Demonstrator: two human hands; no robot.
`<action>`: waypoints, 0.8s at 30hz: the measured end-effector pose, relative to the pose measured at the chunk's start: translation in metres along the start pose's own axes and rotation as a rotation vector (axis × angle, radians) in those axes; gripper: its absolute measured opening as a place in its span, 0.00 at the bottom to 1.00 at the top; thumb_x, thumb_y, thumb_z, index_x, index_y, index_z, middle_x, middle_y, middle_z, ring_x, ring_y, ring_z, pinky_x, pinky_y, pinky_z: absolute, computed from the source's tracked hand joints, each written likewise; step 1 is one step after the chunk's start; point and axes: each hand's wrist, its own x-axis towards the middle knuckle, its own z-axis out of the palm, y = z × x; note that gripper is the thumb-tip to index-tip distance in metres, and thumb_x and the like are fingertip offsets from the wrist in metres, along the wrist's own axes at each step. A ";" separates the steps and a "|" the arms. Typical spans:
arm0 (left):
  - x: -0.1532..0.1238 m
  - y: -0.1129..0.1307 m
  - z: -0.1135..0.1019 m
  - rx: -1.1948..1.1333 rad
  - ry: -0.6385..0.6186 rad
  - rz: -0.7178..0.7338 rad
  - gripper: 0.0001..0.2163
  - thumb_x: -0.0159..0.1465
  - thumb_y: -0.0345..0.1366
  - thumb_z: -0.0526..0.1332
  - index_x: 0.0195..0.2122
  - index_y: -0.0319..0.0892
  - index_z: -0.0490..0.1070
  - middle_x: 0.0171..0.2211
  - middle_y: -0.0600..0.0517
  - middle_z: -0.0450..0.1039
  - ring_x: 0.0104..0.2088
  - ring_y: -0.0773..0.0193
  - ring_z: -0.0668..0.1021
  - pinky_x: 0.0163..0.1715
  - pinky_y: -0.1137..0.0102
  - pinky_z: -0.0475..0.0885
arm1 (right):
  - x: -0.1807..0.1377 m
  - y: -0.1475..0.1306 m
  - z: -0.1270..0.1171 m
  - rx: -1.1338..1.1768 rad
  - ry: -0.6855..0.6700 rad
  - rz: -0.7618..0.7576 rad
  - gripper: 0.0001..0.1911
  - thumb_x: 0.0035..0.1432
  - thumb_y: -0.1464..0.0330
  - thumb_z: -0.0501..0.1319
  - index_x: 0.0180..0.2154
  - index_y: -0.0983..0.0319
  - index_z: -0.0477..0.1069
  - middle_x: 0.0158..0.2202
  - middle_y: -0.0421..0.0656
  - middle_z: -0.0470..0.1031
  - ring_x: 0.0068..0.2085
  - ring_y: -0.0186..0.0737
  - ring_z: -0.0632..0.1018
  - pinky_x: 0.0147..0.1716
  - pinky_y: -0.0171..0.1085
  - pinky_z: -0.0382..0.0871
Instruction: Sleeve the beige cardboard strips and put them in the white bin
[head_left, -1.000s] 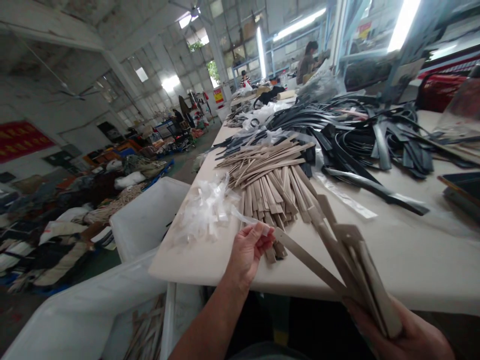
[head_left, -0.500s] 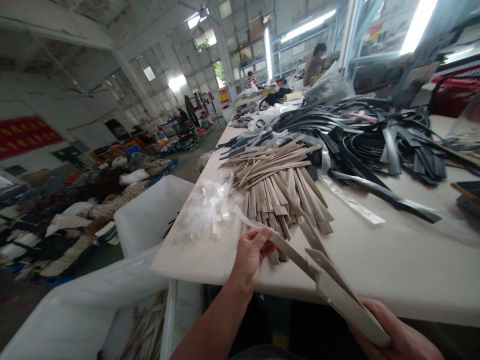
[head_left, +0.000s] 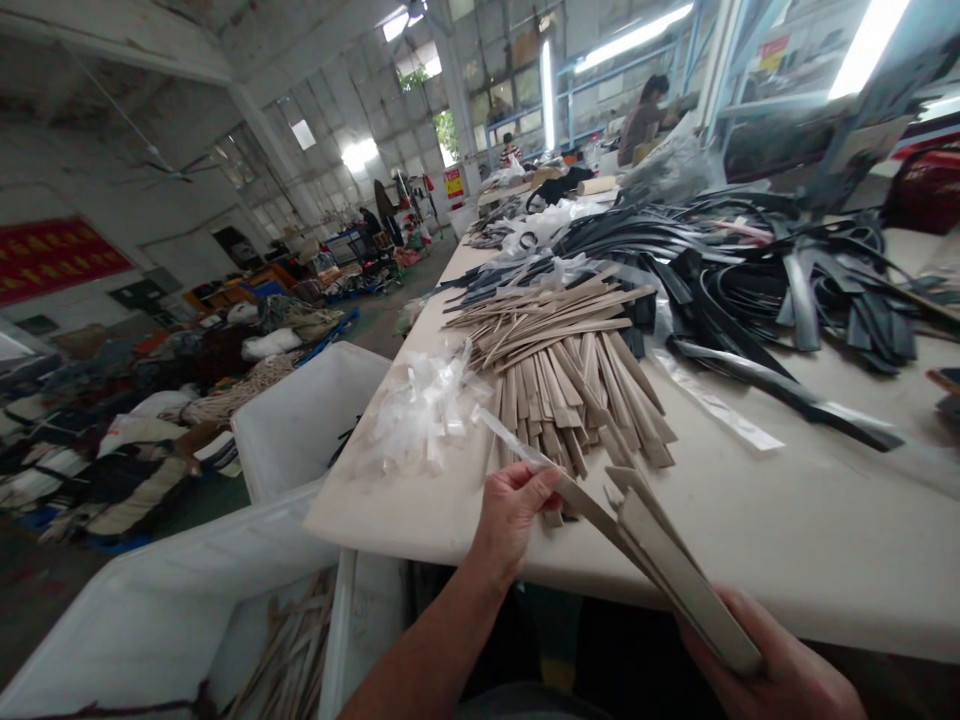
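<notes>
Over the table's near edge, my left hand (head_left: 514, 515) pinches the end of a beige strip (head_left: 596, 515), where a translucent plastic strip (head_left: 506, 440) sticks out past the fingers. My right hand (head_left: 772, 660), lower right, is wrapped round a bundle of flat beige strips (head_left: 686, 575), which slants up and left. The pinched strip runs into this bundle. Behind the hands lies a fanned pile of beige strips (head_left: 547, 390). Left of that pile is a heap of clear plastic pieces (head_left: 424, 410). My right fingers are partly hidden under the bundle.
Black strips (head_left: 750, 270) lie tangled across the far right of the pale table (head_left: 810, 540). White bins (head_left: 187, 600) stand against its left side, one with beige strips inside. Heaped fabric bundles (head_left: 142, 440) cover the floor at left. A person (head_left: 645, 115) sits at the far end.
My right hand has moved slightly left with the bundle, and the bundle's strips lie closer together. My left hand keeps its pinch and has shifted slightly right. The view has turned a little.
</notes>
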 end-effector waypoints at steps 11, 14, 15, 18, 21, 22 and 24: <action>-0.003 -0.003 0.001 -0.017 -0.042 -0.065 0.19 0.47 0.46 0.72 0.30 0.33 0.78 0.27 0.46 0.78 0.25 0.67 0.76 0.28 0.74 0.70 | 0.021 -0.029 0.005 0.538 -0.263 0.402 0.24 0.49 0.47 0.60 0.25 0.62 0.76 0.20 0.46 0.77 0.21 0.44 0.77 0.19 0.33 0.71; -0.012 -0.017 0.005 -0.038 -0.127 -0.129 0.19 0.51 0.47 0.70 0.30 0.32 0.78 0.26 0.45 0.77 0.26 0.67 0.76 0.29 0.74 0.70 | 0.031 -0.036 0.007 0.516 -0.216 0.391 0.24 0.49 0.46 0.60 0.22 0.62 0.73 0.18 0.44 0.74 0.20 0.42 0.75 0.18 0.33 0.70; -0.014 -0.021 0.007 -0.059 -0.152 -0.148 0.19 0.51 0.47 0.70 0.29 0.31 0.78 0.26 0.44 0.77 0.25 0.68 0.75 0.29 0.74 0.70 | 0.035 -0.039 0.007 0.501 -0.198 0.367 0.24 0.49 0.47 0.60 0.21 0.61 0.72 0.17 0.43 0.73 0.20 0.41 0.75 0.18 0.33 0.69; -0.015 -0.023 0.009 -0.162 -0.099 -0.167 0.19 0.49 0.48 0.71 0.26 0.32 0.77 0.25 0.46 0.77 0.24 0.69 0.75 0.27 0.74 0.69 | 0.041 -0.041 0.007 0.467 -0.185 0.313 0.24 0.51 0.47 0.59 0.21 0.61 0.71 0.18 0.42 0.73 0.21 0.39 0.74 0.20 0.32 0.68; -0.007 -0.013 0.006 -0.221 0.017 -0.114 0.18 0.46 0.45 0.74 0.28 0.34 0.77 0.29 0.45 0.79 0.26 0.67 0.76 0.28 0.74 0.70 | 0.037 -0.035 0.010 0.434 -0.230 0.343 0.25 0.53 0.47 0.58 0.25 0.61 0.73 0.19 0.43 0.75 0.22 0.40 0.75 0.21 0.31 0.69; -0.004 -0.010 0.004 -0.222 0.022 -0.100 0.18 0.46 0.44 0.74 0.30 0.34 0.77 0.30 0.44 0.79 0.27 0.66 0.77 0.28 0.74 0.70 | 0.034 -0.033 0.011 0.436 -0.253 0.357 0.25 0.53 0.46 0.57 0.25 0.61 0.73 0.20 0.43 0.75 0.23 0.40 0.76 0.21 0.31 0.69; 0.001 -0.008 0.004 -0.231 0.012 -0.089 0.18 0.47 0.42 0.73 0.34 0.35 0.78 0.31 0.45 0.79 0.28 0.65 0.77 0.28 0.73 0.71 | 0.030 -0.031 0.014 0.447 -0.294 0.370 0.25 0.54 0.46 0.56 0.27 0.62 0.73 0.20 0.43 0.75 0.23 0.41 0.76 0.21 0.32 0.69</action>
